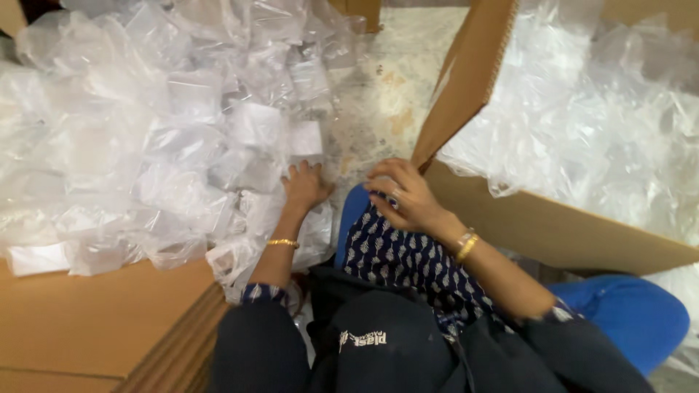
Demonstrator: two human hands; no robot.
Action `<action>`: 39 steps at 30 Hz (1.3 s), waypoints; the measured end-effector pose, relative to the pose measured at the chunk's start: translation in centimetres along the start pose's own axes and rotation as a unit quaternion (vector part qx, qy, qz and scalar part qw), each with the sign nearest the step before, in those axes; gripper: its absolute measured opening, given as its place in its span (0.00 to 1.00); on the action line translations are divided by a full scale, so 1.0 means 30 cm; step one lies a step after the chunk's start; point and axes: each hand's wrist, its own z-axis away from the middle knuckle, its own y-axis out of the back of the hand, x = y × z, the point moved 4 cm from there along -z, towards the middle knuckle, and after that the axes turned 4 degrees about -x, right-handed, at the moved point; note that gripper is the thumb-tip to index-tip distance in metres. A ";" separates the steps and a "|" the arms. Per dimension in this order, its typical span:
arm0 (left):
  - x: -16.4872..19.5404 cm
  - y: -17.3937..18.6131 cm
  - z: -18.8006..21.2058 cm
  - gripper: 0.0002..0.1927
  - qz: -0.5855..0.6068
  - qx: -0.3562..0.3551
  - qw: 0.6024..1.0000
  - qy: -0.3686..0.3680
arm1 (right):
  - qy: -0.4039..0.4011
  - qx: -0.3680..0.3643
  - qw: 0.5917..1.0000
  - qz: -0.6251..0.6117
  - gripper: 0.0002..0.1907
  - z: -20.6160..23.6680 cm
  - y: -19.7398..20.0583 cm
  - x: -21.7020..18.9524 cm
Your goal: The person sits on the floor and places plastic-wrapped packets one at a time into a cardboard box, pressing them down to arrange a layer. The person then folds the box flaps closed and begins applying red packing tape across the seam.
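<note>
My left hand (304,185) reaches forward onto a heap of clear plastic bags with white contents (167,124), its fingers resting on a small white packet (304,140) at the heap's near edge. Whether it grips anything is unclear. My right hand (404,195) rests curled on my knee, over blue patterned cloth (397,255), right beside the lower corner of a cardboard box (539,225). It wears a ring and a gold bangle and appears to hold nothing.
The big cardboard box at the right is filled with clear plastic bags (597,124); its flap (470,73) stands up. Flat cardboard sheets (95,320) are stacked at the lower left. Speckled floor (397,80) shows between heap and box.
</note>
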 end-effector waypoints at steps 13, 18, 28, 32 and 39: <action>-0.273 0.460 -0.191 0.35 0.058 0.282 0.956 0.051 | -0.208 -0.153 0.964 0.060 0.48 -0.388 -0.518 0.357; -0.177 0.331 -0.246 0.48 -0.071 0.251 0.964 0.055 | -0.343 -0.251 0.905 0.039 0.56 -0.352 -0.599 0.423; -0.402 0.280 -0.116 0.44 0.314 0.376 0.866 0.104 | -0.387 -0.279 0.878 -0.021 0.62 -0.204 -0.809 0.469; -0.503 0.236 0.023 0.39 0.526 0.270 0.791 0.157 | -0.351 -0.267 0.897 0.021 0.60 -0.146 -0.832 0.477; -0.545 0.262 0.171 0.40 0.143 0.082 0.986 0.020 | -0.399 -0.215 0.889 0.071 0.48 -0.297 -0.703 0.685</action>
